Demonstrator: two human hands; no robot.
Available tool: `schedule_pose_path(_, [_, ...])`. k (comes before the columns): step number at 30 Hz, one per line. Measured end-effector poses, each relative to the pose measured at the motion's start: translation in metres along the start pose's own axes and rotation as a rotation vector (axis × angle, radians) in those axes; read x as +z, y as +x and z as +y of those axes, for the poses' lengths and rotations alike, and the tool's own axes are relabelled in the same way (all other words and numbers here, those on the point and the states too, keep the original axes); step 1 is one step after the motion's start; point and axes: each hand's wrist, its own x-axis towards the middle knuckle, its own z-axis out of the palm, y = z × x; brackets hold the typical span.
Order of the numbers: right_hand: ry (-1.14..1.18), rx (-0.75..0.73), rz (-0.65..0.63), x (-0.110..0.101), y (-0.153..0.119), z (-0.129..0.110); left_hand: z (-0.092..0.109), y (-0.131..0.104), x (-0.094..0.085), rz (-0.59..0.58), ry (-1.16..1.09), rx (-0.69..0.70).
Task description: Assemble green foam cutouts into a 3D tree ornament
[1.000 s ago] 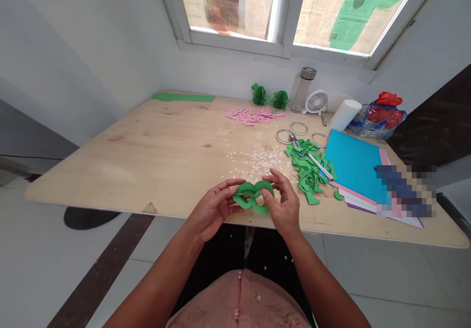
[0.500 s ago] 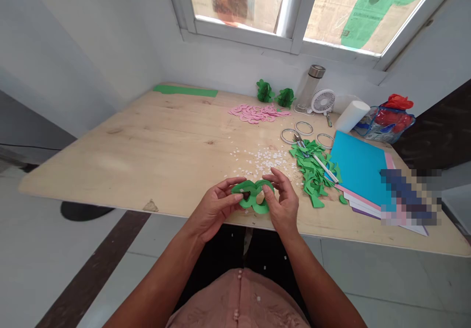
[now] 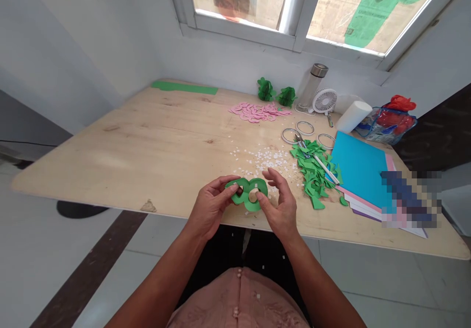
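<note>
A green paper cut-out (image 3: pixel 241 199) with two rounded lobes, each with a hole, is held just above the table's front edge. My left hand (image 3: pixel 210 205) pinches its left lobe between thumb and fingers. On the right lobe, the thumb of my right hand (image 3: pixel 281 210) presses the rim of the hole, while the index finger stands raised off the paper. The undersides of the fingers behind the cut-out are hidden. Small white paper bits (image 3: pixel 274 159) lie scattered beyond my hands, and one rests on the cut-out.
Green scraps (image 3: pixel 314 190) lie to the right with scissors (image 3: pixel 300 140) and a white pen (image 3: pixel 327 170). Tape rolls (image 3: pixel 305 128), a blue sheet (image 3: pixel 358 171), pink cut-outs (image 3: pixel 253 112), green paper shapes (image 3: pixel 265 90), a fan (image 3: pixel 324 101) and a bottle (image 3: pixel 312 88) stand or lie farther back.
The green cut-out has shifted slightly left and is turned flatter toward me. My right thumb has slid from its top right to the hole's rim. My left hand moved a little left.
</note>
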Motion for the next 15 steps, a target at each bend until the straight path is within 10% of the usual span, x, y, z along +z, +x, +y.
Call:
schedule_pose_path(7, [0.283, 0.230, -0.214, -0.003, -0.001, 0.004, -0.002, -0.004, 0.000, -0.072, 0.004, 0.063])
schedule_pose_path(15, [0.425, 0.167, -0.130, -0.012, -0.005, -0.006, -0.002, -0.013, 0.003, -0.113, 0.108, 0.068])
